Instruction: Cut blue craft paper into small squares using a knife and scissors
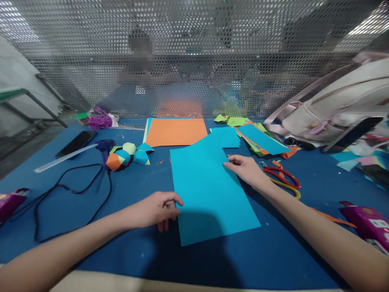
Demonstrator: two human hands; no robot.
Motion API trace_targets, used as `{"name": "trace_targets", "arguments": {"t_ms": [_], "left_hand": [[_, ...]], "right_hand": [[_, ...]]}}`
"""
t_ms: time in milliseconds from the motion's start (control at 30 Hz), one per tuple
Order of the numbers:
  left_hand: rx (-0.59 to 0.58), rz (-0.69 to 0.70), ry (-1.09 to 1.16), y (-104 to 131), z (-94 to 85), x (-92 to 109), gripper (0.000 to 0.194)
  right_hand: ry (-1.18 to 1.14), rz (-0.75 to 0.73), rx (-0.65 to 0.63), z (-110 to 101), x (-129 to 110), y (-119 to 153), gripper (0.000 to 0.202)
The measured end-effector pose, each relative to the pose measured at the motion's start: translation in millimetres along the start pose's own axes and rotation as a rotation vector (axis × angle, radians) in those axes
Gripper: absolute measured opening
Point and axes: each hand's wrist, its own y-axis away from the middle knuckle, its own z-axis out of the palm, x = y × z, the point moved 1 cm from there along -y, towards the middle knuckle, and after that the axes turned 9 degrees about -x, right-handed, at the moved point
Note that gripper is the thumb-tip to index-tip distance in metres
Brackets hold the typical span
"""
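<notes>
A bright blue sheet of paper (206,190) spans the space between my two hands, over the dark blue tabletop. My right hand (244,170) pinches its right edge between thumb and fingers. At the left edge, my left hand (165,209) is loosely curled, with thumb and index fingertip overlapping the paper and the other fingers bent below. A smaller blue paper piece (227,138) lies just beyond the sheet's far end. Beside my right forearm are scissors (285,178) with red and yellow handles, partly hidden by orange scraps.
An orange paper stack (178,132) lies at the back. To the left are a folded-paper shape (129,155), a glue gun (105,150) with cord, a phone (75,144) and purple string (99,119). Coloured paper strips (261,138) and a pale backpack (343,97) lie right, before a perforated metal panel (194,56).
</notes>
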Motion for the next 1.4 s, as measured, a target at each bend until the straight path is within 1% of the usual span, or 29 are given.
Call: {"name": "trace_targets", "arguments": {"t_ms": [33,67,133,200,233,267,367,433,500,633,700,867,967,1033,1133,1200,1300,1400], "left_hand": [[0.022,0.009,-0.149,1,-6.1,1,0.032],[0.1,0.047,-0.297,1,-14.3,3,0.029],[0.319,0.172,-0.6,-3,-34.7,7,0.026],[0.517,0.25,-0.802,-12,-57.5,10,0.025],[0.613,0.264,-0.887,-18,-69.2,12,0.025],[0.666,0.257,-0.913,-26,-80.6,12,0.027],[0.762,0.225,-0.94,-50,-110.1,11,0.034],[0.788,0.205,-0.954,-66,-124.1,10,0.034],[0.778,0.194,-0.97,-78,-133.3,7,0.03],[0.772,0.173,-0.984,-92,-141.6,0,0.023],[0.776,0.171,-0.983,-94,-142.5,-2,0.022],[0.778,0.196,-0.973,-94,-139.8,-3,0.021],[0.782,0.206,-0.965,-93,-138.1,-3,0.021],[0.782,0.21,-0.956,-93,-137.8,-3,0.022],[0.781,0.215,-0.939,-92,-138.1,-4,0.023],[0.779,0.217,-0.926,-91,-138.3,-4,0.024],[0.776,0.214,-0.909,-90,-138.4,-4,0.024],[0.774,0.209,-0.892,-90,-138.5,-4,0.023]], "right_hand": [[0.038,-0.029,0.004,0,-2,2,0.027],[0.072,-0.057,0.008,0,-3,3,0.026],[0.129,-0.106,0.014,1,-6,7,0.024],[0.174,-0.151,0.017,3,-7,10,0.023],[0.193,-0.172,0.019,4,-6,11,0.022],[0.211,-0.193,0.022,5,-6,12,0.021],[0.254,-0.253,0.031,9,-4,14,0.019],[0.281,-0.294,0.038,12,-3,15,0.017],[0.313,-0.334,0.049,14,-1,17,0.016],[0.382,-0.419,0.06,19,2,21,0.024],[0.407,-0.467,0.047,22,1,23,0.027],[0.445,-0.566,0.011,30,-3,25,0.019],[0.46,-0.636,-0.024,33,-2,27,0.02],[0.485,-0.742,-0.058,36,1,31,0.024],[0.51,-0.908,-0.111,43,4,39,0.034],[0.531,-0.938,-0.153,47,5,44,0.041],[0.636,-0.942,-0.212,51,2,50,0.048],[0.766,-0.97,-0.226,53,-4,54,0.047]]}}
